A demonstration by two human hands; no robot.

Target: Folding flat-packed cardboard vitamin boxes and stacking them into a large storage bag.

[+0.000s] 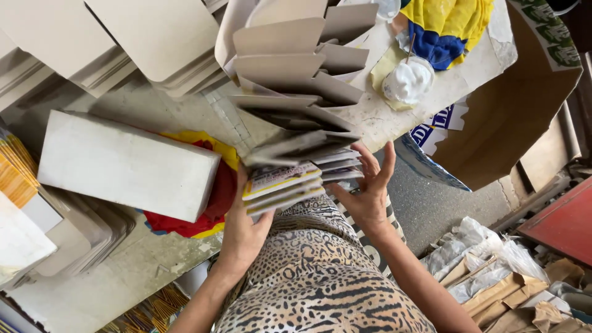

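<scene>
A tall, fanned stack of flat cardboard box blanks [290,117] leans from the worktable towards my leopard-print top. The blanks are grey-brown on one side, and a few show a printed yellow face at the lower end. My left hand [243,225] grips the lower left edge of the stack, thumb over the printed blanks. My right hand [369,191] is at the stack's right edge with fingers spread, its palm close to or touching the edges of the blanks and not closed around them.
A white rectangular block [123,163] lies on a red and yellow cloth [216,203] on the stained worktable [123,277]. More blank stacks [117,49] sit top left. A white cloth bundle [407,80], an open cardboard box [512,117] and crumpled paper bags [505,290] are at right.
</scene>
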